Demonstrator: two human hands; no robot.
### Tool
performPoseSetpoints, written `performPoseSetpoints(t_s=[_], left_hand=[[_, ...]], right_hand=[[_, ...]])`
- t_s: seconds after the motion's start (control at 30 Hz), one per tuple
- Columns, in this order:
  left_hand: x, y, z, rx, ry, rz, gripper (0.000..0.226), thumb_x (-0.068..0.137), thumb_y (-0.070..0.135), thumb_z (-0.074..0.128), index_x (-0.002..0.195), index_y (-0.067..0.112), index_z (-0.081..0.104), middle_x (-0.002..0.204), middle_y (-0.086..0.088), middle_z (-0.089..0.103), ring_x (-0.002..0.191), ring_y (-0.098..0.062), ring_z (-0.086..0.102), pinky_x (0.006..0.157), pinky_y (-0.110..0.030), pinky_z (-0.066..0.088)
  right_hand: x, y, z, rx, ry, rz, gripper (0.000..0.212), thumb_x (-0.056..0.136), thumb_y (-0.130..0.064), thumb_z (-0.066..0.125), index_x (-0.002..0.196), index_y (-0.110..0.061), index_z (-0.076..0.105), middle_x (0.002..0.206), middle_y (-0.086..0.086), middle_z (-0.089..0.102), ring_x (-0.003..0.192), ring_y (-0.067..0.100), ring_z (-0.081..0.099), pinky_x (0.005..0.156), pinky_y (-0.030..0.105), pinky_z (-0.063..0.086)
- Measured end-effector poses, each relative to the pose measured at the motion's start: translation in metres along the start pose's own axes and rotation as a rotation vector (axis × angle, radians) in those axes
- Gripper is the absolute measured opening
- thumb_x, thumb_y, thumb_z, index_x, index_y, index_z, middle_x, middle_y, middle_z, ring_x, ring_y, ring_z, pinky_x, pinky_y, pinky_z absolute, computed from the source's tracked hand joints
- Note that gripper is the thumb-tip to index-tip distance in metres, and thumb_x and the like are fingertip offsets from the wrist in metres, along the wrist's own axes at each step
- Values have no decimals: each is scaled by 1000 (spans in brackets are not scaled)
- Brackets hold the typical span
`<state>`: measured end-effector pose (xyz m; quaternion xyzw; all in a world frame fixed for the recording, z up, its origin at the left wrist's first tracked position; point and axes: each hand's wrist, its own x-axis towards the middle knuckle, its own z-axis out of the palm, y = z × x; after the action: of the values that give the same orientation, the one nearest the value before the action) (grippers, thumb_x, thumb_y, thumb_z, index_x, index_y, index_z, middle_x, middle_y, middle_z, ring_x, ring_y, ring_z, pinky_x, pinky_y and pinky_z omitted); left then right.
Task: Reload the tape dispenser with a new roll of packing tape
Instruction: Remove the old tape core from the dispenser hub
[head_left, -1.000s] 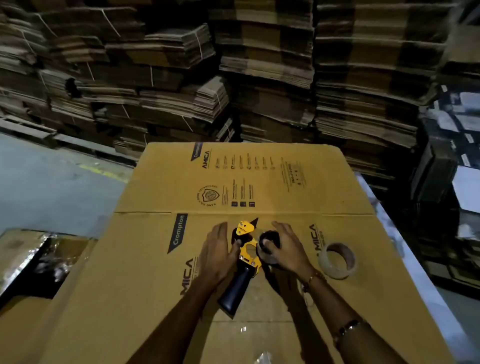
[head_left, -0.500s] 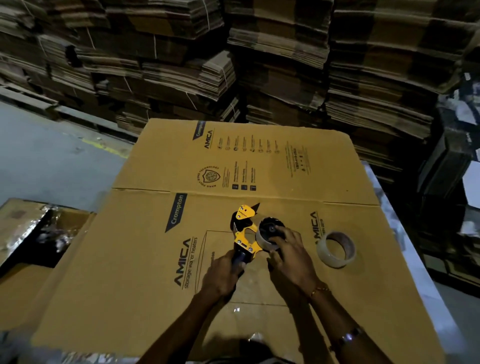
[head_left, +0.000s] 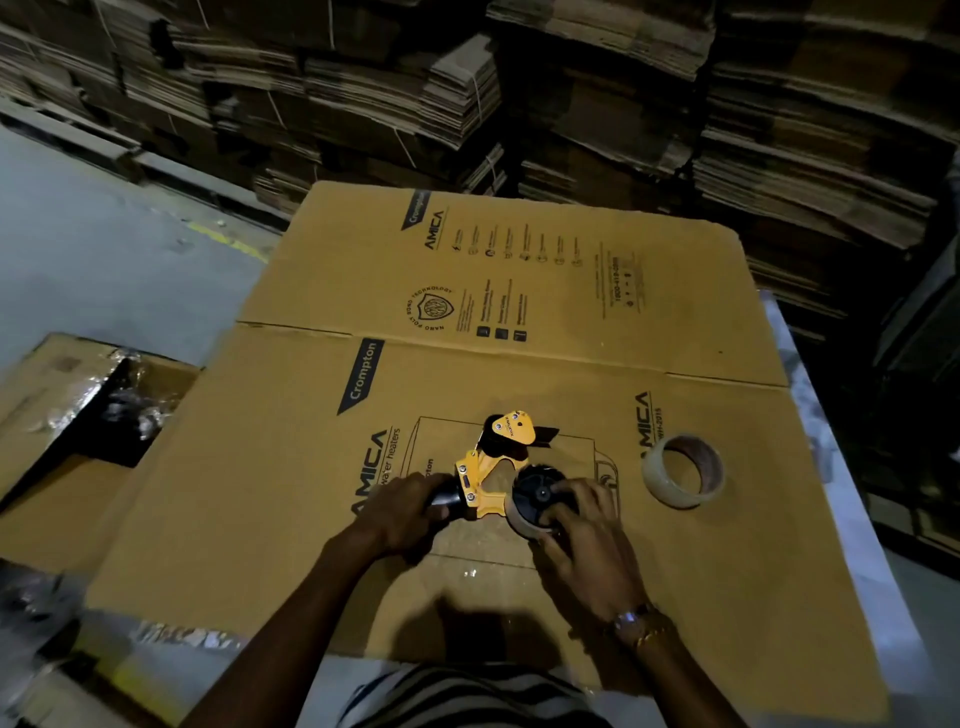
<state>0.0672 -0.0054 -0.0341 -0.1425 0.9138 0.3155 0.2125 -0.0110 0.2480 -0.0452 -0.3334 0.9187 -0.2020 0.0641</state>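
A yellow and black tape dispenser (head_left: 491, 470) lies on a flattened cardboard box (head_left: 519, 312). My left hand (head_left: 402, 512) is wrapped around its black handle. My right hand (head_left: 582, 525) grips the roll (head_left: 524, 514) sitting on the dispenser's black hub (head_left: 537, 491), fingers curled over its right side. A separate roll of clear packing tape (head_left: 683, 470) lies flat on the cardboard, to the right of my right hand and apart from it.
An open carton with crumpled plastic (head_left: 104, 410) sits to the left. Tall stacks of flattened cardboard (head_left: 571, 104) fill the back and right. Grey floor (head_left: 104, 260) lies at far left. The table edge (head_left: 810, 415) shows along the right.
My left hand slid down from the dispenser's body onto the handle. My right hand stayed on the roll at the hub. The dispenser turned so its handle points left. The camera tilted downward.
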Motion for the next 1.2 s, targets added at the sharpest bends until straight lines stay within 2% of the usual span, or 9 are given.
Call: performPoseSetpoints(t_s=[0.1,0.23,0.3,0.47,0.57,0.73,0.9,1.07,1.2], left_hand=[[-4,5,4,100,117,7,55,97,32,57,148,25,40,136,-6,58,123,-25,53,104,-36,40],[-4,13,18,27,195,-17,91,89,49,64,158,20,13,147,-5,49,138,-25,41,120,-47,15],[-3,24,26,37,217,-20,101,87,58,62,159,19,3,152,-5,43,142,-25,36,122,-48,8],[-1,34,42,87,362,-54,92,92,55,58,158,19,6,146,-6,49,139,-25,40,122,-45,10],[-1,29,49,86,423,-41,85,87,49,66,153,19,23,137,-7,58,130,-28,49,119,-47,20],[-13,37,64,173,585,-12,74,77,38,75,138,18,38,117,-8,65,110,-31,58,108,-50,36],[-26,49,74,211,681,13,69,72,25,78,132,15,44,113,-11,64,107,-34,60,106,-55,40],[-29,53,69,203,672,27,62,79,41,49,135,15,45,111,-8,63,105,-31,57,101,-49,44],[-26,43,63,91,569,14,74,83,55,52,145,17,40,116,-7,65,108,-28,53,101,-42,36]], right_hand=[[-1,1,-1,33,12,-17,25,75,-21,81,97,-19,70,136,3,52,127,20,35,88,38,55],[0,-1,-4,213,11,45,64,76,-22,81,134,-21,54,149,3,37,137,22,35,99,29,45],[4,-1,-6,288,-21,106,83,76,-25,82,147,-21,40,154,2,31,140,21,33,106,32,43],[11,4,6,432,-208,280,117,70,-36,87,157,-30,10,156,0,33,141,20,34,106,29,33],[11,9,15,457,-202,320,116,70,-36,87,157,-30,10,155,0,35,141,21,36,109,34,36],[5,9,17,476,-112,182,94,71,-21,85,148,-23,32,144,0,45,132,19,45,102,20,36],[-11,18,22,488,-77,142,90,73,-25,79,148,-19,29,145,1,44,131,19,46,103,35,49],[-12,25,22,540,-107,142,93,69,-39,76,147,-18,29,144,2,45,130,20,48,102,40,50],[-11,30,17,668,-116,168,91,66,-51,78,142,-29,31,138,-2,49,127,14,52,104,36,49]])
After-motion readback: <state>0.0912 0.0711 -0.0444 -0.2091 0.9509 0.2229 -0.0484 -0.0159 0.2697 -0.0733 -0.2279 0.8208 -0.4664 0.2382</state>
